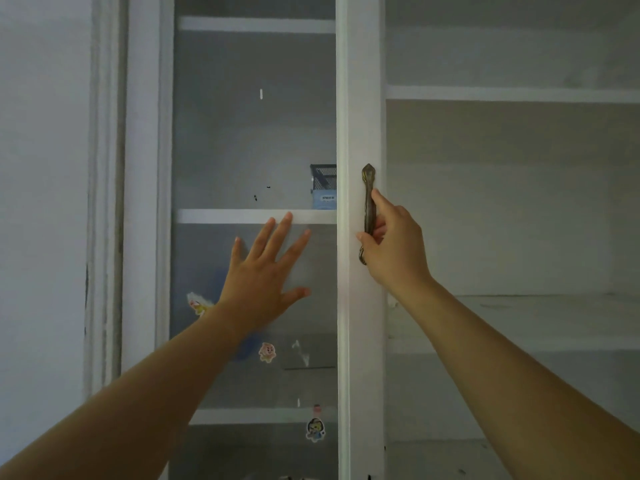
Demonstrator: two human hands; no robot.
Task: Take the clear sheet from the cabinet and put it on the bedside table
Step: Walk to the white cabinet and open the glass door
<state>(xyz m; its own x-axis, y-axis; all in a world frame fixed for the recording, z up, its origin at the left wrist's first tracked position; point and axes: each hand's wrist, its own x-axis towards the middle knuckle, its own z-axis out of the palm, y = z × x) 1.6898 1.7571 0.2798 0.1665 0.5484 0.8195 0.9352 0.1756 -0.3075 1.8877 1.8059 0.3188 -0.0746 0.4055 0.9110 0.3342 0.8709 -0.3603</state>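
Left forearm: bare, rising from the lower left corner and reaching up and forward toward the cabinet.
Right forearm: bare, rising from the lower right corner at a steeper slant, wrist bent slightly inward.
Left hand: palm forward, all five fingers spread wide and released, laid flat against or just in front of the glass door panel; contact cannot be confirmed.
Right hand: fingers clenched around the lower half of the brass door handle, thumb pointing up along it.
Door frame: white upright stile carrying the handle, running the full height of the view.
Stickers: small cartoon figures dotted on the lower glass, one near the left wrist, one lower by the stile.
Mesh organiser: dark wire holder with a blue label, standing on a shelf behind the glass, half hidden by the stile.
Clear sheet: a faint, pale rectangular shape seen through the lower glass beside the stile may be it; too dim to tell for certain.
Open compartment: white shelves to the right of the stile, dimly lit.
Wall: plain grey surface at far left.
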